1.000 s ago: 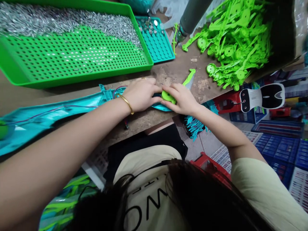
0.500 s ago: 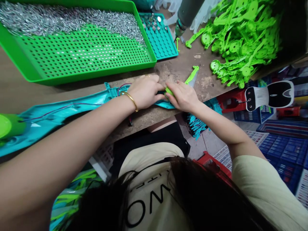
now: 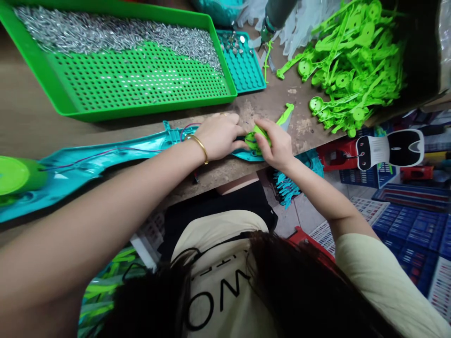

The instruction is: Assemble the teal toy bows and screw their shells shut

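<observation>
A long turquoise plastic shell (image 3: 132, 150) lies along the table edge, a thin dark wire running inside it. A round lime-green cylinder (image 3: 19, 176) sits at its left end. My left hand (image 3: 220, 136), with a gold bangle at the wrist, is closed over the shell near its right end; its fingertips reach toward a lime-green plastic part (image 3: 252, 141). That part rests at the shell's right tip, and my right hand (image 3: 276, 143) grips it between thumb and fingers. A lime-green arm with a grey blade-like piece (image 3: 285, 116) projects just beyond my right hand.
A green perforated tray (image 3: 148, 105) of metal screws stands behind my left arm, with a small turquoise tray (image 3: 246, 75) beside it. A power screwdriver (image 3: 276, 16) hangs above. Lime-green parts (image 3: 348, 70) are heaped at right. Blue crates (image 3: 408, 225) stand below.
My right hand has tilted and shifted slightly right, uncovering more of the lime-green part at the shell's tip. My left hand keeps its place on the shell. The whole view has shifted a little.
</observation>
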A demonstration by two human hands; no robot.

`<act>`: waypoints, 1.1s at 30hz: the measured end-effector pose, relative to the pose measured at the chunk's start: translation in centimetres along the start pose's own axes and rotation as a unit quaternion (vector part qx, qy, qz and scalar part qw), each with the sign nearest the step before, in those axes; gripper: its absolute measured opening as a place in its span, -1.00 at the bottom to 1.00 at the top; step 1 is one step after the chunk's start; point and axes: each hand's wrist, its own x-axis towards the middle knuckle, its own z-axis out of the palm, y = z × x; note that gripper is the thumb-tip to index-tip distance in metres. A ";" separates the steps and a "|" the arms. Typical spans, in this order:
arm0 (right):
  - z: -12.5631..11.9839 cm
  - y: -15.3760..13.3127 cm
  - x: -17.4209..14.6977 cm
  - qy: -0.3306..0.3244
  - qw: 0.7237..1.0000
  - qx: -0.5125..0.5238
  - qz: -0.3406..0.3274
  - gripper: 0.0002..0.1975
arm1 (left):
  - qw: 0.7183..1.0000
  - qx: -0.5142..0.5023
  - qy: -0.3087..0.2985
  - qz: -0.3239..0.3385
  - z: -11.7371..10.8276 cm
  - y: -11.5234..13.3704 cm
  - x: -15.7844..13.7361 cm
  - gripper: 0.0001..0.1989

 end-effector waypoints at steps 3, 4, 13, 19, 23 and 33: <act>-0.3 0.0 -0.2 0.006 1.000 0.022 0.019 -0.39 | 1.000 0.007 0.001 0.000 0.0 0.1 0.0 -0.54; -0.3 0.0 -0.2 0.011 0.999 0.029 0.023 -0.40 | 1.000 0.009 0.002 0.000 0.0 0.1 0.0 -0.54; 0.9 0.2 -0.1 0.003 1.000 0.028 -0.010 -0.49 | 0.999 0.052 -0.009 -0.006 -0.6 0.8 0.0 -0.59; -1.3 1.1 -0.3 -0.114 0.991 0.001 -0.067 -0.22 | 0.995 0.095 -0.005 0.000 -1.7 2.1 -0.9 -0.64; -2.5 2.1 -0.2 -0.150 0.986 -0.022 -0.075 -0.10 | 0.994 0.076 0.073 -0.007 -0.8 3.6 -2.8 -0.67; -2.3 4.6 -0.4 -0.153 0.981 0.046 -0.108 -0.02 | 0.985 -0.104 0.136 -0.024 1.1 4.6 -2.5 -0.45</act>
